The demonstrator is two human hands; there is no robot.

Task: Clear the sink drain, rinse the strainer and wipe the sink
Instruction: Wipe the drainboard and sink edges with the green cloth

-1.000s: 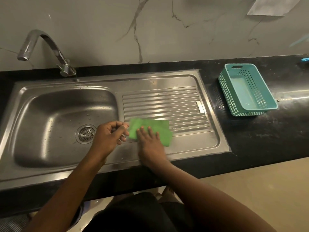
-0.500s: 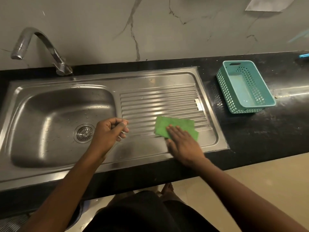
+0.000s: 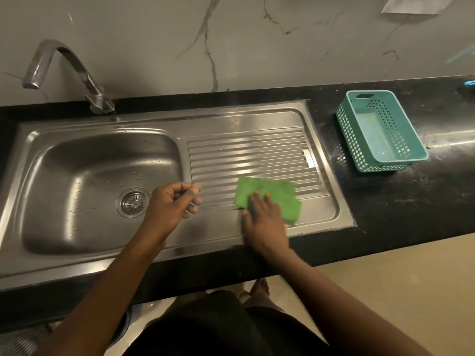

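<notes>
A steel sink (image 3: 77,155) with a ribbed drainboard (image 3: 252,155) fills the counter. The round strainer (image 3: 133,202) sits in the drain at the basin's bottom. A green cloth (image 3: 272,195) lies on the near right part of the drainboard. My right hand (image 3: 264,222) presses flat on the cloth's near edge, fingers spread over it. My left hand (image 3: 174,204) hovers over the basin's right rim with its fingers loosely curled and nothing in it. The tap (image 3: 66,73) stands at the back left with no water running.
A teal plastic basket (image 3: 380,132) stands on the black counter (image 3: 411,201) right of the sink. A marble wall rises behind. The counter's front edge runs close to my body, with beige floor to the lower right.
My right hand slid the green cloth rightward along the drainboard from beside my left hand, then slightly back left. My left hand stayed over the basin rim.
</notes>
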